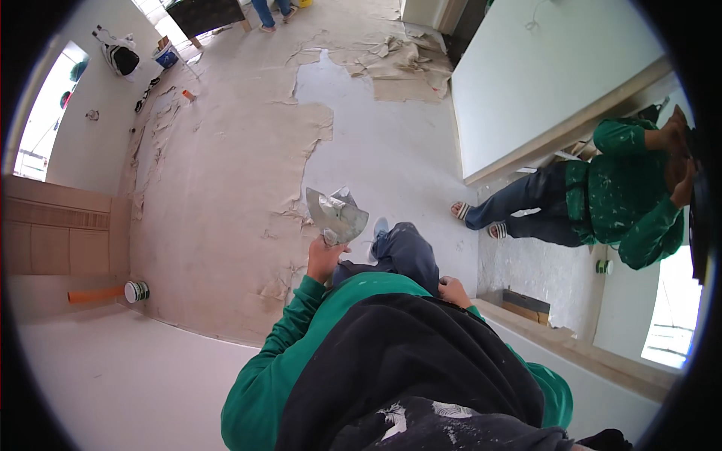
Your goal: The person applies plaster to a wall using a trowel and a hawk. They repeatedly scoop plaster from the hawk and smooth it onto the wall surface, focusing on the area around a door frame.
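Note:
My left hand (323, 259) is closed around the lower end of a wide putty knife (340, 218), held in front of my left thigh. Its silvery blade flares upward and has pale smears on it. Behind it shows another shiny edge, perhaps a second blade; I cannot tell. The handle is hidden in my fist. Beside my right thigh hangs my right hand (453, 291), its fingers curled near the dark trousers (406, 255). What it holds, if anything, is hidden.
Torn brown paper (226, 165) covers much of the floor, crumpled in a heap (406, 64) ahead. A co-worker in green (617, 195) stands in the doorway at right; another person's legs (271, 11) show far ahead. An orange pipe (96, 294) lies by a white-green tub (137, 292).

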Tool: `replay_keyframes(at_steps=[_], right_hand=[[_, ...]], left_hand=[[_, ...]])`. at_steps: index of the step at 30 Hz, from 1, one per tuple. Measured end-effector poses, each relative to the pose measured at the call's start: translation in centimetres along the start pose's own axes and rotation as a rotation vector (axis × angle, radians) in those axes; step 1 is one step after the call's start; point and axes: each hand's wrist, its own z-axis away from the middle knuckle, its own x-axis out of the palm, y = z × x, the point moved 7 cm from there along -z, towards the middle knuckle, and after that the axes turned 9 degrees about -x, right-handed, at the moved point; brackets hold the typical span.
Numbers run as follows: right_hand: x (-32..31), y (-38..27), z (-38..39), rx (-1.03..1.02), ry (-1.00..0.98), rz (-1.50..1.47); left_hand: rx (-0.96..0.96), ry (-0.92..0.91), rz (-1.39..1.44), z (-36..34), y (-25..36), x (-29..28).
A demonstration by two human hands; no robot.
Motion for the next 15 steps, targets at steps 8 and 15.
replay_keyframes(at_steps=[8, 15], right_hand=[[2.7, 3.5, -17.1, -0.347, -0.427, 0.442], [-4.2, -5.2, -24.9, -0.077, -0.524, 0.413]], left_hand=[[-0.039, 0.186, 0.088, -7.0, 3.4, -6.2], [-0.141, 0.179, 0.038, -17.2, 11.3, -5.6]])
